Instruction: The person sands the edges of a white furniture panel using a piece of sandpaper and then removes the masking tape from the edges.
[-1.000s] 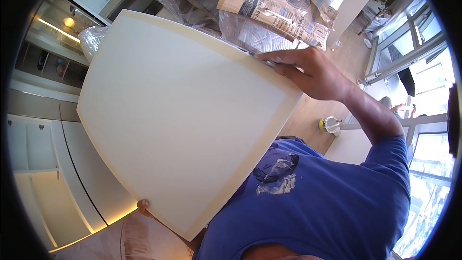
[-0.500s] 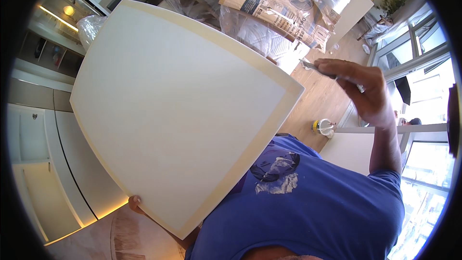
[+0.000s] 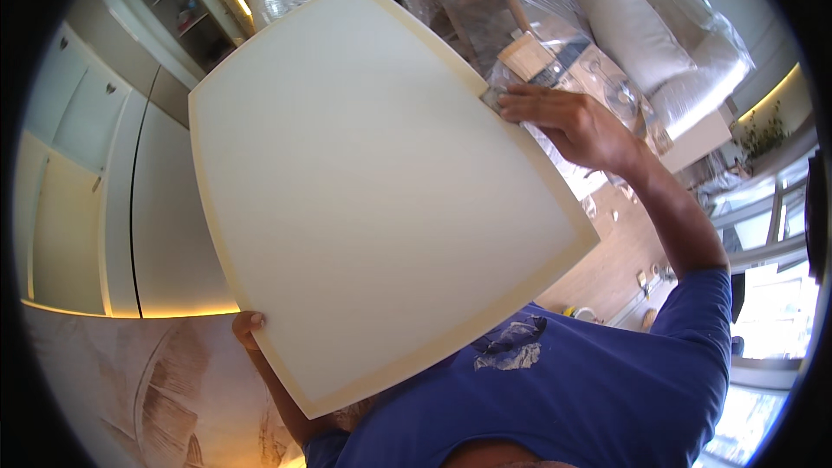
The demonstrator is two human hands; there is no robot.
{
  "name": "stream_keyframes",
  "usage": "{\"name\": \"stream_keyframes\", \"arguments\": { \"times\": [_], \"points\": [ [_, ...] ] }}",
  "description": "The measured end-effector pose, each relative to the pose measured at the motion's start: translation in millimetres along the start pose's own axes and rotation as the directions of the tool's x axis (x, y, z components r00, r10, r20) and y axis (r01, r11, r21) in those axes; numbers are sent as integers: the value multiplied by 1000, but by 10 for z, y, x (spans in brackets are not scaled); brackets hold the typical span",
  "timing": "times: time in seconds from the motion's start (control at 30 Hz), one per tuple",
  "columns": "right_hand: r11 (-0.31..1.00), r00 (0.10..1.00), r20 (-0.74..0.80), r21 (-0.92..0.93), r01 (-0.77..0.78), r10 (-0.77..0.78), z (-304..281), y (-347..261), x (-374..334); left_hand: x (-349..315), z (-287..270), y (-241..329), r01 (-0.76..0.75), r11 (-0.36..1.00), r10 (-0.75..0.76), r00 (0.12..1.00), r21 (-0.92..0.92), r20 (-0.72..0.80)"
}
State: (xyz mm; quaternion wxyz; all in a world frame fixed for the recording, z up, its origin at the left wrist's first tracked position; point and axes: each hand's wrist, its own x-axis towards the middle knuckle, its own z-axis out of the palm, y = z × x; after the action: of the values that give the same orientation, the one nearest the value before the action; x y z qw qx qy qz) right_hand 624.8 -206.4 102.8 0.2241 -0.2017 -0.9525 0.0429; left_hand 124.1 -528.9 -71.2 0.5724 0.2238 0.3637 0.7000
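A large white panel (image 3: 381, 191) with a cream-coloured band along its edges stands tilted in front of my chest. My left hand (image 3: 248, 328) grips the panel's lower left edge, thumb on its face and the other fingers hidden behind. On the upper right edge is my right hand (image 3: 563, 121), its fingers pressed together over a thin grey sheet (image 3: 492, 98) that looks like folded sandpaper. That sheet touches the panel's edge band, and most of it is covered by my fingers.
Behind the panel sits plastic-wrapped furniture (image 3: 537, 0) with flattened cardboard (image 3: 598, 69) and a white cushion (image 3: 637, 30). Cabinets (image 3: 173, 208) line the left side. A bucket (image 3: 579, 314) is on the wooden floor (image 3: 607, 273) at right, near windows (image 3: 771, 295).
My right hand has come from off to the right onto the panel's upper right edge with the grey sheet. The view has turned, and the panel appears further right and more upright.
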Motion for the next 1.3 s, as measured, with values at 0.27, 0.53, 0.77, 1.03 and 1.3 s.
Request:
{"name": "stream_keyframes", "arguments": {
  "times": [0.27, 0.53, 0.77, 1.03, 1.3],
  "points": [
    [995, 1000, -17, -97, 16, -18, 506, 1162, 1679, -14, 139, -29, 24, 997, -26, 1000, -72, -17],
    [943, 998, -18, -327, -59, 56, 1068, 1997, 3326, 53, 280, 26, 88, 990, -87, 996, -109, 11],
    [894, 975, 11, -400, -200, 223, 1295, 2093, 3868, 162, 417, 23, 144, 983, -139, 989, -114, 49],
    [968, 988, 42, -213, -135, 147, 1916, 864, 4258, 196, 442, 117, 180, 983, -175, 976, -31, 129],
    [974, 995, 93, -229, -4, 26, 2171, -38, 4585, 195, 507, 99, 190, 982, -191, 980, 24, 49]
  ]
}}
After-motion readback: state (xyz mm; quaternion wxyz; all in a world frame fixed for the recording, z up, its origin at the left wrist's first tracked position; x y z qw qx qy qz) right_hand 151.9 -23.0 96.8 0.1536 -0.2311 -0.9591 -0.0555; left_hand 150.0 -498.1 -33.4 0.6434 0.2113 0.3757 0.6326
